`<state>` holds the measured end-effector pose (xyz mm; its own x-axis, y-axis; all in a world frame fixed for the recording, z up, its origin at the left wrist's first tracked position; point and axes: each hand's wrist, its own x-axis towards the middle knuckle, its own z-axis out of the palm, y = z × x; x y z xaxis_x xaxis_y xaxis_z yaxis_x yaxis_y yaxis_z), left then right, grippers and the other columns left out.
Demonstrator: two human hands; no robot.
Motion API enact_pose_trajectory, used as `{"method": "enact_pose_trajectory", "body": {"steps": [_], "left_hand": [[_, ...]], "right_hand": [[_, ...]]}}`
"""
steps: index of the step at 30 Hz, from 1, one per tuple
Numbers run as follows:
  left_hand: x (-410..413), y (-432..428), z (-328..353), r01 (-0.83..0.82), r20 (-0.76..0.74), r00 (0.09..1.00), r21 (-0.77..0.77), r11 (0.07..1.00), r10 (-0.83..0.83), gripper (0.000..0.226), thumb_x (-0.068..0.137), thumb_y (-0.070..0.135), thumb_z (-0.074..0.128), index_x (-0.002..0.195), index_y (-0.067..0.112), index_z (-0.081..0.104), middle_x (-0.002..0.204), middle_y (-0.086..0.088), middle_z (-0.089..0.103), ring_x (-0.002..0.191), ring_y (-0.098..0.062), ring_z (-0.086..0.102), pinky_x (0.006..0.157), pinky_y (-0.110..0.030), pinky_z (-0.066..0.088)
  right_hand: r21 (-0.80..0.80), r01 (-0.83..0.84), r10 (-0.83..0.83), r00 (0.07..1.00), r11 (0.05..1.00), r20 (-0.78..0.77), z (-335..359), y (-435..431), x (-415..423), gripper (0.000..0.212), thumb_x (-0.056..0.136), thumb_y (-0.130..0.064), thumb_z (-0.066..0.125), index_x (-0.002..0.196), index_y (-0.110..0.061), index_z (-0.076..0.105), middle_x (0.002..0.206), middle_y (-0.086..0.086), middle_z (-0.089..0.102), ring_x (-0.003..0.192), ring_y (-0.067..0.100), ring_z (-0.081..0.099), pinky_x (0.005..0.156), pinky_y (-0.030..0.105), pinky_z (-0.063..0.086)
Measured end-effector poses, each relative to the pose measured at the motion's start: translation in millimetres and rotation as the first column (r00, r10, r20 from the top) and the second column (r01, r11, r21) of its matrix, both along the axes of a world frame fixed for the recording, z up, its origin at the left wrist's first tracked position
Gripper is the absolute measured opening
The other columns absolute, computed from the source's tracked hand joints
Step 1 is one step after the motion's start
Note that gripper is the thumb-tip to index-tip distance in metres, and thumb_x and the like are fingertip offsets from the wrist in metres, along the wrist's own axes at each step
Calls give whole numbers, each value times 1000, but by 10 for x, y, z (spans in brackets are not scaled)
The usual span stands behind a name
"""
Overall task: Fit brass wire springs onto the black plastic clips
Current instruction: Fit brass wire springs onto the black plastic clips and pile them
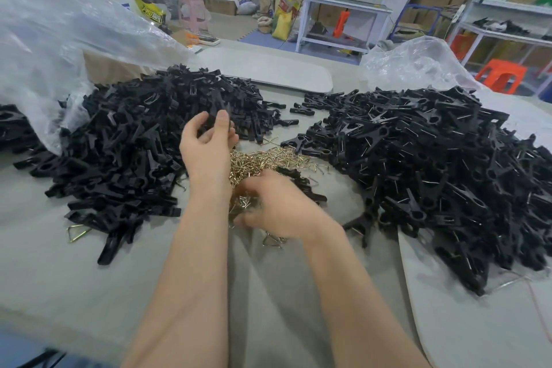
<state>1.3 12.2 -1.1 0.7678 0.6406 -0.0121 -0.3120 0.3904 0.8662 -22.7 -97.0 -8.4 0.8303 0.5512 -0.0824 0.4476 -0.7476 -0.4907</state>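
- The left hand (209, 143) is raised at centre frame, palm turned towards the camera. Its thumb and curled fingers pinch a black clip piece (217, 110), which sticks up above the fingertips.
- Just right of and below that hand lies the heap of brass wire springs (268, 158), at the middle of the frame between the two black heaps.
- The right hand (280, 206) sits low on the near edge of the spring heap, knuckles up and fingers curled down into the wire. It is motion-blurred, and I cannot tell whether it has a spring pinched.
- One triangular spring (273, 240) lies on the cloth just under the right wrist, and another loose spring (78, 231) lies at lower left by the edge of the black heap.
- The left heap of black clip pieces (143, 152) fills the left-centre, directly behind and beside the left hand.
- The right heap of clips (433, 176) spreads across the right of the frame, thin wire glinting on many of them, well apart from the left hand and near the right.
- Everything rests on a grey cloth-covered table (89, 293).
- A crumpled clear plastic bag (59, 39) billows at upper left over the left heap, and a second clear bag (418, 63) sits at upper right.
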Motion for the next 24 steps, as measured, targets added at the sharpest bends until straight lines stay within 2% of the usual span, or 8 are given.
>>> {"method": "enact_pose_trajectory", "body": {"steps": [3,7,9,12,14,17,21,24], "left_hand": [[-6,13,2,-1,13,1000,-39,999,1,14,93,15,60,107,16,56,87,-2,61,75,-7,60,71,-16,51],[2,1,-3,33,30,999,-121,992,-30,13,96,16,55,108,14,58,85,-1,61,75,-7,59,72,-18,51],[11,-2,-8,44,33,999,-145,988,-39,10,96,14,55,104,14,59,84,0,61,75,-6,60,71,-17,51],[25,-7,-23,96,35,995,-146,985,-92,9,93,8,58,100,12,61,86,-2,62,75,-7,63,71,-16,52],[39,-38,-38,183,29,983,-114,977,-180,16,89,1,60,104,5,59,89,-6,63,80,-11,65,76,-18,54],[34,-104,-59,306,-59,951,17,952,-305,16,87,-3,62,101,4,60,87,-7,67,85,-16,68,81,-21,54],[0,-143,-66,460,-152,884,130,878,-441,11,88,7,65,92,17,64,96,-7,69,91,-15,69,83,-24,56],[-17,-146,-92,540,-291,840,358,762,-458,13,87,19,68,97,26,66,100,4,67,96,-10,64,92,-31,52]], "right_hand": [[2,12,-12,999,1000,39,-63,83,-27,30,81,-30,72,108,-23,61,100,1,46,103,26,48,88,38,45],[-23,10,-8,997,1000,80,-88,104,-21,28,84,-27,68,110,-17,60,104,7,47,104,29,48,89,40,45],[6,-3,3,998,1000,67,-85,116,-31,21,84,-22,68,102,-13,60,102,7,46,101,28,48,88,37,45],[106,23,-25,1000,994,12,-53,57,4,12,84,-15,68,84,-18,56,82,-2,53,80,19,54,66,26,42],[241,127,-113,991,962,-71,8,-72,63,16,84,-16,68,95,-21,58,78,-5,57,71,13,54,58,20,40],[456,342,-320,939,822,-127,78,-359,180,34,88,-17,65,120,-23,60,87,6,66,69,12,59,62,24,50],[670,524,-445,841,525,-309,107,-677,273,12,88,-10,64,99,-11,70,74,-2,69,61,1,63,60,16,52],[669,577,-402,813,467,-420,105,-733,285,5,90,-10,63,88,-13,66,70,-2,72,62,3,67,62,17,54]]}}
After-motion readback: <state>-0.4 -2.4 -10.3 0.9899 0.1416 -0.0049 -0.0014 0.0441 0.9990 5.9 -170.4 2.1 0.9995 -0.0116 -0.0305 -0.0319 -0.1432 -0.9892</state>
